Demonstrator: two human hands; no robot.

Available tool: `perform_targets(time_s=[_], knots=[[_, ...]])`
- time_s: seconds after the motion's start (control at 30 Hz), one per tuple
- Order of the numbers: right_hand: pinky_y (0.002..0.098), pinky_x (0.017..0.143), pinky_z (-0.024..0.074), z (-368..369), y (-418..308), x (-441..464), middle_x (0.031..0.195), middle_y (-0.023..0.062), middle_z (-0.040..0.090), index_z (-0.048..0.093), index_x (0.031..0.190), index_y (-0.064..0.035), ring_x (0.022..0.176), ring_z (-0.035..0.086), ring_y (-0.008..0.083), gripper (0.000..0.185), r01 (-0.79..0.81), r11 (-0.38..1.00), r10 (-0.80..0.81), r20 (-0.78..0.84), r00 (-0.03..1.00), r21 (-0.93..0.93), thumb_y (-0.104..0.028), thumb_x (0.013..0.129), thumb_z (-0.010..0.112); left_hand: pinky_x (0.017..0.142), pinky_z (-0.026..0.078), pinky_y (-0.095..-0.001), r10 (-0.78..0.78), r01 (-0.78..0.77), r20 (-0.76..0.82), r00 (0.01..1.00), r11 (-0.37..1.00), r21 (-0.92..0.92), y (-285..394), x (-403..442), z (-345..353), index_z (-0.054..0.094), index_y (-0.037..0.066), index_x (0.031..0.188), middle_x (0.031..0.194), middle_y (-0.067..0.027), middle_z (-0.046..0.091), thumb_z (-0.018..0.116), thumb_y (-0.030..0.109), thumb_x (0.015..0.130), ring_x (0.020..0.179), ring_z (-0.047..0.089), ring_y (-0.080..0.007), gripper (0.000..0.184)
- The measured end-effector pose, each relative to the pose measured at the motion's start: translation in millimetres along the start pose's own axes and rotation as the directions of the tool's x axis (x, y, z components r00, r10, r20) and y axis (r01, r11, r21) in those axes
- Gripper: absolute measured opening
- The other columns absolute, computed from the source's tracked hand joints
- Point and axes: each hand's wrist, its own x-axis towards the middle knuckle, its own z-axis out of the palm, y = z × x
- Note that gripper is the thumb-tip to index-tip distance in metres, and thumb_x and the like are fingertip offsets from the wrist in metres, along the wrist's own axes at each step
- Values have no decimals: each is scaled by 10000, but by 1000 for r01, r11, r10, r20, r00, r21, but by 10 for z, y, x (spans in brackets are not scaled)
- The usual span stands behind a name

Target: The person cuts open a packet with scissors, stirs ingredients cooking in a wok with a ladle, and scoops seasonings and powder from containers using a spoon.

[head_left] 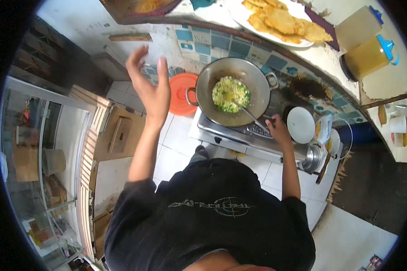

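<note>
A large two-handled wok (253, 106) sits on the gas stove (203, 128). In its bottom lies a chopped yellow and green mixture (230, 92) with a small pool of liquid at the middle. My right hand (279, 129) is closed around the handle end of a metal spatula (254, 118), whose other end rests in the mixture. My left hand (153, 92) is raised to the left of the wok, fingers apart, holding nothing.
An orange lid or basin (178, 95) is left of the wok. White bowl (300, 125) and metal pot (312, 158) stand to the right. Above, the ledge holds a plate of fried flat pieces (287, 22) and a jug of yellow liquid (366, 56). A glass cabinet (45, 149) stands left.
</note>
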Motion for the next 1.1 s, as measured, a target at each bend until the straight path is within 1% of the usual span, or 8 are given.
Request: perform_targets(time_s=[0.1,0.33,0.43,0.53,0.63,0.9,1.03,1.1], knots=[[471,801,480,77,-104,133,1000,261,628,508,1087,-20,925,619,435,454,-156,988,152,221,963,1,-406,886,636,921,415,-362,-237,227,142,961,970,82,-571,-805,-127,500,-30,1197,1146,-163,553,613,164,919,1067,537,-252,357],[442,758,495,265,-404,423,881,235,658,562,1030,13,804,645,405,405,-411,911,337,515,788,34,-363,889,620,769,491,-314,-635,605,240,734,772,195,-1740,-1970,-263,581,-20,1053,985,-107,637,592,233,946,900,622,-200,275],[475,741,500,477,-367,561,889,240,669,619,968,15,804,651,408,309,-213,976,202,502,841,-36,-284,897,585,728,492,-299,-741,724,273,614,666,179,-1978,-2201,-284,605,-17,1001,903,-96,652,585,246,951,816,625,-176,268],[520,734,502,82,-779,539,922,239,676,661,931,1,825,655,408,229,4,923,114,282,953,-385,-194,877,553,696,499,-298,-803,815,357,477,556,162,-2156,-2379,-330,613,-14,988,852,-87,654,577,272,957,749,623,-159,290],[520,741,522,-425,-1425,453,875,239,667,668,954,-23,850,664,397,194,-16,824,167,216,962,-566,-135,838,560,694,503,-291,-830,846,411,377,490,212,-2336,-2551,-471,621,-17,968,857,-96,654,573,275,958,747,629,-161,296],[507,740,533,-324,-1485,228,874,243,654,629,929,-27,849,657,405,189,-247,798,298,5,954,-550,-182,892,527,632,488,-261,-770,800,360,526,592,97,-2506,-1964,-708,629,-19,944,799,-80,648,542,195,960,674,600,-128,232],[474,719,496,154,-642,225,831,248,661,641,937,23,808,655,398,274,-158,912,185,36,982,-379,-233,890,555,614,457,-248,-805,822,286,520,562,89,-2422,-1700,-815,641,1,957,789,-54,646,526,217,964,694,587,-108,245],[498,793,486,251,-340,305,960,256,652,630,1032,-4,913,618,444,310,-230,930,302,236,924,-287,-266,898,535,617,451,-243,-813,830,236,532,556,46,-2286,-1723,-921,644,14,958,787,-42,642,525,227,965,699,581,-100,244]])
